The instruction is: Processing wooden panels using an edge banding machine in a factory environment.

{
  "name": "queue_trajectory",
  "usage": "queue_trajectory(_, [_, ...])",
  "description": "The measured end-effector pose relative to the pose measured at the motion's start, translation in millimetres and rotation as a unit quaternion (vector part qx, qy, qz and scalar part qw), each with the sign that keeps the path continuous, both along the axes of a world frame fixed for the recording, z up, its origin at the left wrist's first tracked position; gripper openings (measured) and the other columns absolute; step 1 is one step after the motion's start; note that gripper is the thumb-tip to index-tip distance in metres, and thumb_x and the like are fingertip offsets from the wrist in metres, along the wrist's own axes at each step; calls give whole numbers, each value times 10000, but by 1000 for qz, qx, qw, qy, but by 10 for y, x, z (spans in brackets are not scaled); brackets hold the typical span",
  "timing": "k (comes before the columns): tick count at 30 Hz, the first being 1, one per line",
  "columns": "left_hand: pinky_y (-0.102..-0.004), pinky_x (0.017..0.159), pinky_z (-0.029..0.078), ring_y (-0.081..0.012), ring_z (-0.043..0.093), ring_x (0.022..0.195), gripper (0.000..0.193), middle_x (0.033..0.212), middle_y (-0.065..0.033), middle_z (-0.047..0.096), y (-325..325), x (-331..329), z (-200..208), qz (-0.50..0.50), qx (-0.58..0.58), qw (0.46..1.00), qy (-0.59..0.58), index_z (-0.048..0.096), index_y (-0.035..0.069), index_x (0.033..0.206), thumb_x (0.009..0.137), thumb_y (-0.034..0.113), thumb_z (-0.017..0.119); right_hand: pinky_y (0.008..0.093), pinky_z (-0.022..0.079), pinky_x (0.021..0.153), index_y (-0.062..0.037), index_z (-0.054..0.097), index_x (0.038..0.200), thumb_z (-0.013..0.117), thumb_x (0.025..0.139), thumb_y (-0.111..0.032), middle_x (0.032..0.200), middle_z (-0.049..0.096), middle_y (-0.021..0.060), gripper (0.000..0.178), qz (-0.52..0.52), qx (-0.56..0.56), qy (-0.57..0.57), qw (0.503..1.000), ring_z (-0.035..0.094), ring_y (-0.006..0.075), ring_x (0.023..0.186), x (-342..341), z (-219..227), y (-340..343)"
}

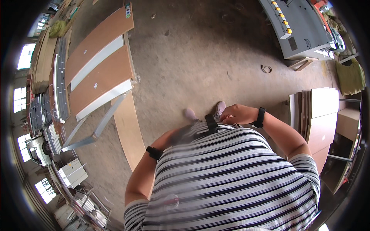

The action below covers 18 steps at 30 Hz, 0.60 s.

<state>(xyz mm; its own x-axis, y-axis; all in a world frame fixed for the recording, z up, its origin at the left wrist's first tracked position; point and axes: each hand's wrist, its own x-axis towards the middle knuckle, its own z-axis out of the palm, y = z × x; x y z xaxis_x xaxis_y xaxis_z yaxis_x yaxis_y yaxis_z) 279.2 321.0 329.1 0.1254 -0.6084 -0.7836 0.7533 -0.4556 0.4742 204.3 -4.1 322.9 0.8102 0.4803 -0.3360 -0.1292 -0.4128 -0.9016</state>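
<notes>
My right hand (239, 114) is in front of my waist, its fingers curled in and closed. Whatever lies inside those fingers, if anything, is hidden. Just left of it a black strap (211, 122) hangs at the front of my striped shirt (227, 165). My left hand (181, 134) is at the other side of the waist, dark and smeared, so its fingers cannot be made out. Each wrist wears a black band. Beyond the hands, my light-coloured shoes (220, 107) stand on the concrete floor (185, 69).
To the left, brown panels (102, 81) with white strips rest on a metal-legged stand (104, 121), beside a long pale board (129, 131). A grey machine (300, 30) with yellow parts stands far right. Stacked panels (322, 115) are near my right elbow. A curved piece (266, 69) lies on the floor.
</notes>
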Motion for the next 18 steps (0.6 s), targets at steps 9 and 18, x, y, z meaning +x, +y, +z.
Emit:
queue_trajectory(9, [-302,953,303,-227,408,1144,417,1214,-167,465,391,-172,-228,-75,-76,978,-177,431,2,1201,878,265,410,391,455,631,-72,542,705,505,727,-194,685,564,103,130,-32,-202,-185,961,559,304,667,36,-356,-1])
queue_trajectory(18, [-301,828,363,-160,485,940,577,991,-103,577,358,-73,125,-62,72,981,-169,589,13,1017,799,528,446,301,471,640,-49,605,837,596,759,-211,771,623,90,180,-1,-76,-40,996,601,196,715,154,-400,113])
